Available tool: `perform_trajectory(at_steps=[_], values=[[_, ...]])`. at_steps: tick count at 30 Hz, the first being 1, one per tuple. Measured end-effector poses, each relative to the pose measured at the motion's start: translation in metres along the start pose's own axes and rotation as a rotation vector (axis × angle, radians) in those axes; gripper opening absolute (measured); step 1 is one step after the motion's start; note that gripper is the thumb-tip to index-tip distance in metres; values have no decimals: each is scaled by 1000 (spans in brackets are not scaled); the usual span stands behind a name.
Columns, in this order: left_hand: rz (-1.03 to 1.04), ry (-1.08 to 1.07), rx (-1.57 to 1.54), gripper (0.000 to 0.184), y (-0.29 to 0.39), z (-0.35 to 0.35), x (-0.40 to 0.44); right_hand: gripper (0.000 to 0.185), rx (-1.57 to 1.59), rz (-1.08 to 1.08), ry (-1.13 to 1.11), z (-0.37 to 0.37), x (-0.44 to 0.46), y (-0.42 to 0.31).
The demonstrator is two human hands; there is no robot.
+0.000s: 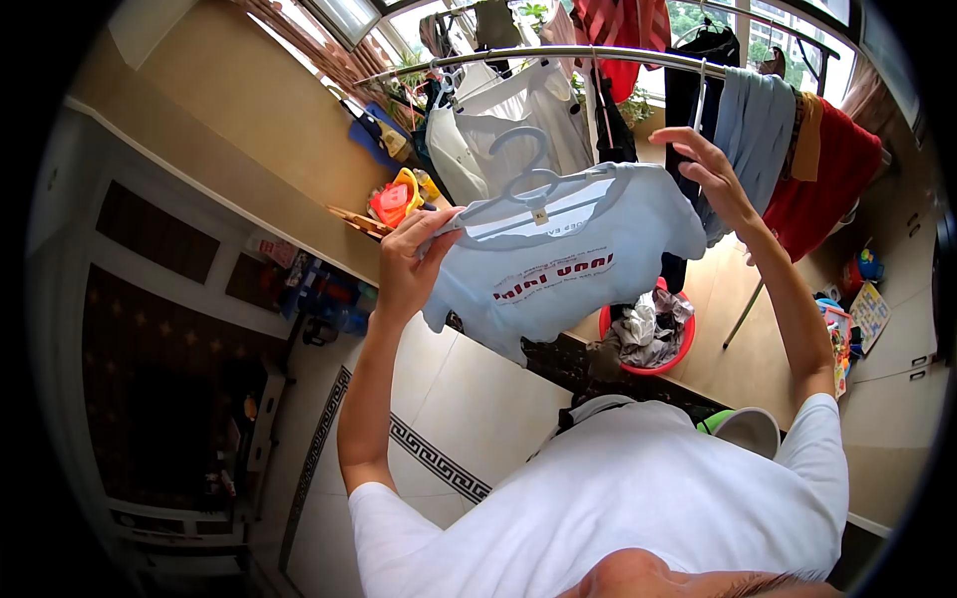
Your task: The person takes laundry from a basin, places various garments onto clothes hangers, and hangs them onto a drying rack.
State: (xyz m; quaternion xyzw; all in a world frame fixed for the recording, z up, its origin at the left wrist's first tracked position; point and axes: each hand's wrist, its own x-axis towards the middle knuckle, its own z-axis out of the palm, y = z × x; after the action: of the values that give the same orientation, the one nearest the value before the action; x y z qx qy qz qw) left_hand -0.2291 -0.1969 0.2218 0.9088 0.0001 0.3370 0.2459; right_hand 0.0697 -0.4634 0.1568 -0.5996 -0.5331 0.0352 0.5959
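A light blue T-shirt (568, 249) with red lettering hangs on a pale blue hanger (520, 149), whose hook points up above the neckline. My left hand (411, 254) pinches the shirt at its left shoulder. Near the other shoulder, my right hand (706, 174) is raised with its fingers apart, just above the fabric and holding nothing that shows. Beyond the shirt runs a curved metal rail (558, 52) with clothes hanging about it.
A red basin (686, 349) of crumpled laundry stands on the floor beyond the shirt. Light blue trousers (753, 120) and a red cloth (827, 184) hang at the right. Toys (399, 199) lie by the left wall; a green-and-white bucket (748, 431) is beside my body.
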Motion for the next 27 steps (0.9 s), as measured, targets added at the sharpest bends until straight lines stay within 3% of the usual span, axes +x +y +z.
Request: perform_trajectory(at_steps=[4, 5, 8, 11, 13, 15, 16, 18, 20, 22, 23, 24, 27], values=[[-81, -95, -14, 21, -6, 6, -4, 44, -348, -267, -192, 31, 16, -29], [-76, -120, -6, 22, -9, 8, -5, 52, -322, -99, -325, 39, 18, -33], [-46, -93, -28, 21, -20, 17, -7, 20, -483, -66, -533, 55, 34, -14], [-51, -35, 8, 19, -38, 17, -7, 6, -529, -180, -425, 68, 50, 4], [-14, 40, 137, 17, -40, 4, 6, 9, -663, -324, -213, 76, 72, -11], [121, 301, 300, 15, -14, -16, 25, 25, -836, -567, 93, 73, 90, -48], [243, 403, 421, 15, -3, -22, 27, 28, -832, -817, 314, 72, 102, -64], [498, 599, 658, 16, 20, -28, 16, 28, -845, -931, 475, 70, 89, -96], [366, 466, 474, 19, -17, 11, -37, 20, -799, -783, 317, 88, 46, -60], [-219, -240, 75, 19, -63, 54, -110, 14, -751, -158, -211, 115, -31, 46], [-359, -421, -55, 20, -53, 63, -121, 18, -531, -154, -758, 105, -73, 84], [-504, -609, -186, 21, -47, 68, -127, 22, -347, 117, -1309, 107, -63, 64], [-574, -432, -366, 20, -54, 62, -115, 22, -326, 285, -871, 98, -52, 47]])
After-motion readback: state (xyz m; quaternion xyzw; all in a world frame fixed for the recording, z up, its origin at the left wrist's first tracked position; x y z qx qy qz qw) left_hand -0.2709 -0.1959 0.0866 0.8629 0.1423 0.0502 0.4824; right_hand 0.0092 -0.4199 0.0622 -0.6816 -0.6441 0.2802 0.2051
